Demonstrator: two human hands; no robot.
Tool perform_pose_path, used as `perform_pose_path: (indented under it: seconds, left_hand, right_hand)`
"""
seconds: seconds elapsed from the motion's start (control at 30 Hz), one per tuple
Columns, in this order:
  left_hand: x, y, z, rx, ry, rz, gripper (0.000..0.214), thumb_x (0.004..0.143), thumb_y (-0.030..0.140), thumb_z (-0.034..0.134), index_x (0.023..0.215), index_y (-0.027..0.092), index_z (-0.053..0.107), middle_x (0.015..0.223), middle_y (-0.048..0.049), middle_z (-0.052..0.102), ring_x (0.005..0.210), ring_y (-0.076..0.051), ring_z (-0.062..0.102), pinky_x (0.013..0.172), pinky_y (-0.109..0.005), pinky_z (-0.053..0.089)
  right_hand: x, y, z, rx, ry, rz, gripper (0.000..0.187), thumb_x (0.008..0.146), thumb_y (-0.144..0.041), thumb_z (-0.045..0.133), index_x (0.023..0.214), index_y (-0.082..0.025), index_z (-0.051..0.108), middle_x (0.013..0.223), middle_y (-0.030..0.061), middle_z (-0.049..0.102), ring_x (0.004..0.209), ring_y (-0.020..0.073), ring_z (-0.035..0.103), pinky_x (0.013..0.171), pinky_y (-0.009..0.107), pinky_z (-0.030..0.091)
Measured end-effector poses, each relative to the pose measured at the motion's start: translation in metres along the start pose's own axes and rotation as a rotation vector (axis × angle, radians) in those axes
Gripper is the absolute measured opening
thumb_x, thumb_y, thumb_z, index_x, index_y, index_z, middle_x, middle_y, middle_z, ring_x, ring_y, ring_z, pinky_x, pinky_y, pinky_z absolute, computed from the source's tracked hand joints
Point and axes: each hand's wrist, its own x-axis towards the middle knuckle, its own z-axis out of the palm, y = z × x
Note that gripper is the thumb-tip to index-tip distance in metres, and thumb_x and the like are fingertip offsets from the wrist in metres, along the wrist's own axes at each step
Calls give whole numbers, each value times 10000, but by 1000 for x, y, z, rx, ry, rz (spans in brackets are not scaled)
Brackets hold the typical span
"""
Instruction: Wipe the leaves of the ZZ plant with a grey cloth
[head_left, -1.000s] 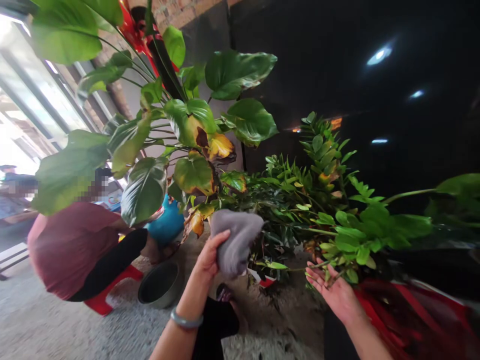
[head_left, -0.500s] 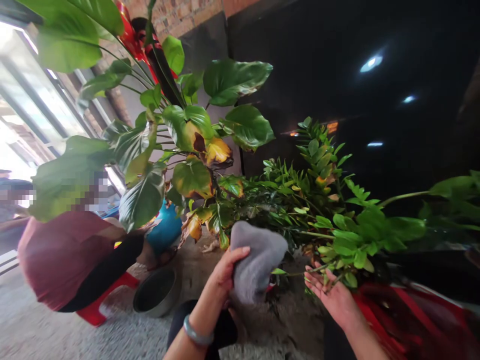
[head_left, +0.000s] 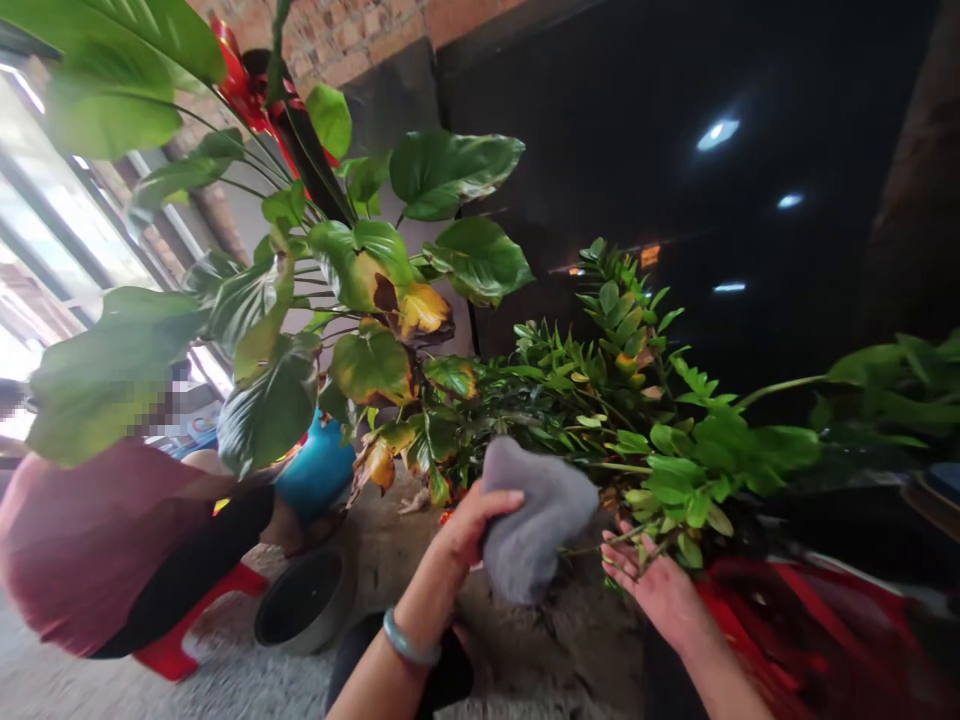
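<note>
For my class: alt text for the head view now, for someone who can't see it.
The left hand holds a gray cloth; the open right hand, palm up, touches a green plant. Leftward, a large plant has some yellow-browned leaves, and another person sits on a red stool.

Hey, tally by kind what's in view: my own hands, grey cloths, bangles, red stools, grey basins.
Left hand and right hand: 2
Grey cloth: 1
Bangle: 1
Red stool: 1
Grey basin: 1
Total: 6
</note>
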Motion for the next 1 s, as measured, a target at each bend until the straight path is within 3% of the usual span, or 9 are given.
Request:
perform_pose_path:
  seconds: [0.13,0.23,0.37,0.5,0.63,0.7,0.77,0.9,1.0]
  left_hand:
    - [34,31,19,-104,191,167,347,500,230,786,814,122,684,756,-62,727,641,-181,643,644,-277,508]
    - [44,1,15,-20,302,24,283,533,235,772,773,116,682,662,-51,706,576,-171,617,619,-291,499]
    - [21,-47,0,164,44,-219,323,446,220,810,728,107,701,665,-68,713,615,-190,631,646,-297,493]
    - [8,-26,7,176,-168,-155,424,425,229,819,815,105,709,754,-78,728,683,-211,647,678,-298,494]
    - [35,16,24,-24,14,78,416,491,249,800,866,116,678,762,-67,721,707,-213,652,706,-304,499]
    - [49,13,25,-91,179,112,350,545,249,778,850,119,665,707,-50,710,663,-193,645,707,-299,498]
    - [53,-9,19,-55,252,36,294,571,233,766,818,110,667,663,-49,702,608,-182,633,689,-304,497]
    - [30,-57,-3,105,121,-229,280,508,169,793,752,87,682,665,-84,713,599,-205,643,678,-327,499]
    - [15,-50,-8,48,22,-245,322,494,152,794,790,90,685,719,-96,726,656,-228,664,699,-334,502]
  right_hand:
    - [-3,1,6,12,7,-28,359,511,-409,809,828,-264,718,881,53,747,874,257,674,982,474,371]
    - [-6,0,6,-2,-37,-29,380,520,-423,802,853,-262,715,905,63,743,922,278,661,985,489,356]
    - [-6,0,3,-10,-48,-12,371,516,-424,802,831,-251,709,920,74,738,934,285,649,978,480,356]
    - [-5,2,4,-13,-3,-41,295,580,-425,759,827,-276,695,805,20,732,894,266,650,961,466,379]
    - [-9,-1,12,5,-4,-31,346,566,-426,768,854,-248,695,877,52,736,884,255,657,939,454,397]
    - [-12,-3,15,5,-24,-39,372,558,-427,772,867,-236,693,914,69,735,895,261,658,945,464,387]
    - [-15,-4,16,10,-40,-53,393,547,-437,776,868,-228,693,917,86,735,900,275,659,945,479,381]
    - [-15,-3,13,16,-16,-50,359,548,-434,773,826,-222,691,876,98,740,830,275,671,914,497,395]
    - [-14,-3,11,19,2,-46,341,535,-422,778,800,-226,690,841,81,742,764,254,670,906,491,402]
